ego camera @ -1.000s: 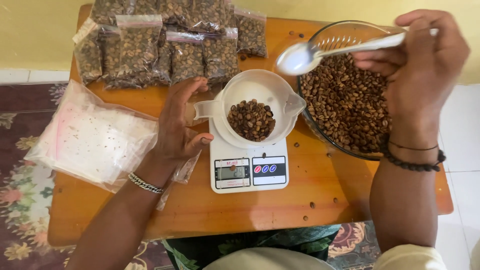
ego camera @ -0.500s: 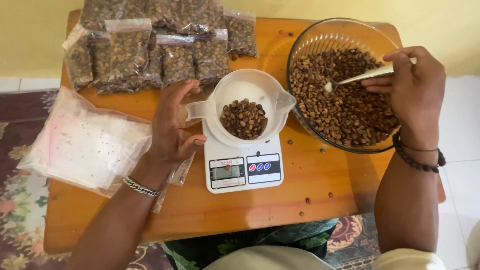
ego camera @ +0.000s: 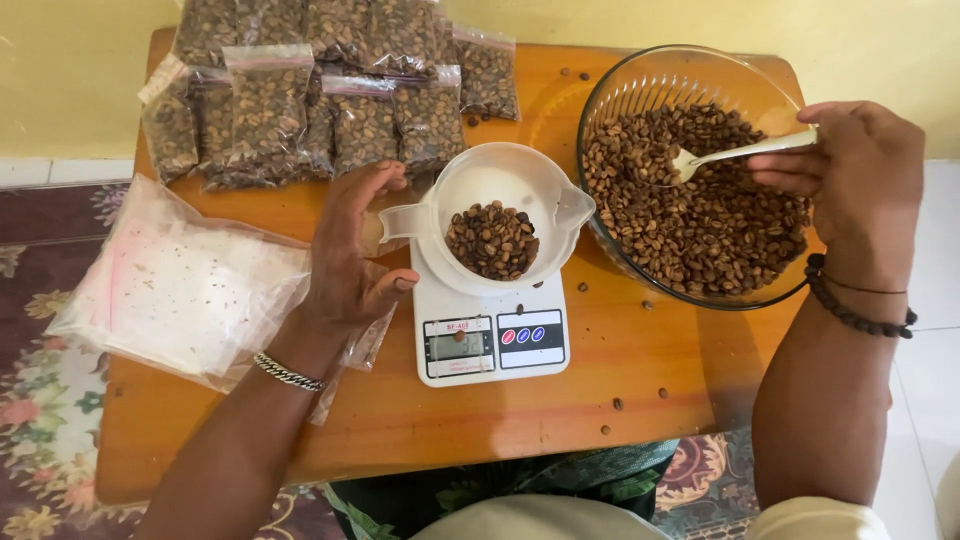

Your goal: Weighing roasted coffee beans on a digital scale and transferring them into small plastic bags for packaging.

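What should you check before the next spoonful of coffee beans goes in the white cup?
1. Spoon held firmly in the right hand: ok.
2. Spoon tip in the glass bowl of coffee beans: ok.
3. White measuring cup sits on the kitchen scale: ok.
4. Cup has room left: ok.
5. Left hand off the cup: cannot tell, it is very close.
6. Scale display readable: cannot tell, too small.

Scale (ego camera: 490, 335) and glass bowl (ego camera: 640, 80) (touching) block the table (ego camera: 640, 390) middle.
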